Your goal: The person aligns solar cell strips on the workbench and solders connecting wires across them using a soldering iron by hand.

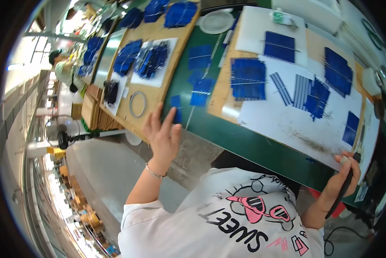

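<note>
My left hand (162, 135) reaches over the edge of the wooden board on the left, fingers spread. Its fingertips are beside or on a small blue solar cell (176, 109) on the green tabletop; whether they touch it I cannot tell. My right hand (347, 172) is closed around the black handle of a soldering iron (342, 191), at the right end of the white work sheet (270, 124). Near its tip lies a blue cell strip (350, 128). More blue cells with silver wires (248, 78) lie on the sheet and board.
A wooden board (158, 92) on the left bears piles of blue pieces and a wire coil (137, 104). A small bottle (283, 18) lies at the back. Further left are a fan (64, 134) and a co-worker (66, 73). A black cable (347, 228) hangs at lower right.
</note>
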{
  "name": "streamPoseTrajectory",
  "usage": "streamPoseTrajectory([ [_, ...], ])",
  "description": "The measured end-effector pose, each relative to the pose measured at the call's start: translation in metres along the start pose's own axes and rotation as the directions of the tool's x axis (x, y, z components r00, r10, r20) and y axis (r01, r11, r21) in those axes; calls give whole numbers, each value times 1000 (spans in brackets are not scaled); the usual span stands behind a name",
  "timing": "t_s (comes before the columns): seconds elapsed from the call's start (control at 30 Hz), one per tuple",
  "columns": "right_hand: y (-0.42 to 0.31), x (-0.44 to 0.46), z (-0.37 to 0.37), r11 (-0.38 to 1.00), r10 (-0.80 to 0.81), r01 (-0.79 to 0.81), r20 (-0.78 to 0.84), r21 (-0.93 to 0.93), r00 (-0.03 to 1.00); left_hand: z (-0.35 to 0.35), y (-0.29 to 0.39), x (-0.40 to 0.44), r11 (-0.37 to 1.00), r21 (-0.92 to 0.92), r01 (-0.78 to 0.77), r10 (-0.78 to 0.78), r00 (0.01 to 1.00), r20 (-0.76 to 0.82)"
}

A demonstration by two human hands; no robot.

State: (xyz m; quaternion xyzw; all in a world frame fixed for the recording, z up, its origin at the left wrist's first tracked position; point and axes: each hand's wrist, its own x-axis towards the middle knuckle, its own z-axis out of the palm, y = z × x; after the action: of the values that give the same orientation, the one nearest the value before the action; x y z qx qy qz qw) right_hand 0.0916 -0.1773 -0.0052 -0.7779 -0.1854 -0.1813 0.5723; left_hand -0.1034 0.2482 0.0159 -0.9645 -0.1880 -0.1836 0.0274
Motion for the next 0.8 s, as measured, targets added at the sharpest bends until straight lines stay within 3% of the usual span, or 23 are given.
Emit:
streamPoseTrajectory([
  [0.1, 1, -4, 2, 999, 28, -27, -35, 24, 999, 3, 7, 26, 998, -55, -3, -1, 997, -72],
  [0.2, -3, -4, 4, 999, 48, -47, -40, 23, 998, -4, 42, 63, 921, -382, -69, 40, 996, -83],
  [0.23, -6, -3, 4, 999, 45, -44, -56, 11, 997, -7, 57, 75, 915, -394, -84, 53, 995, -89],
  [0.3, -11, 0, 5, 997, 65, -65, 0, 41, 998, -11, 89, 97, 891, -387, -237, 235, 970, -54],
  [0.4, -18, 10, 12, 999, -30, 30, -21, 18, 999, -8, 138, 127, 811, -441, -385, 394, 916, -75],
  [0.5, -15, 11, 10, 998, -58, 59, -45, 21, 997, -5, 165, 159, 766, -486, -421, 488, 873, 12],
  [0.57, -18, 8, 6, 1000, -4, 3, 32, 27, 999, 4, 181, 183, 724, -508, -466, 530, 848, -23],
  [0.6, -19, 15, 8, 992, -108, 111, 39, -55, 993, 8, 190, 196, 681, -543, -492, 581, 814, -9],
  [0.63, -18, 14, 6, 991, -107, 109, 22, -74, 994, 11, 199, 209, 635, -576, -514, 630, 777, 1],
  [0.8, -13, 13, 3, 982, -133, 142, 79, -125, 988, 35, 250, 252, 575, -665, -478, 676, 735, 56],
])
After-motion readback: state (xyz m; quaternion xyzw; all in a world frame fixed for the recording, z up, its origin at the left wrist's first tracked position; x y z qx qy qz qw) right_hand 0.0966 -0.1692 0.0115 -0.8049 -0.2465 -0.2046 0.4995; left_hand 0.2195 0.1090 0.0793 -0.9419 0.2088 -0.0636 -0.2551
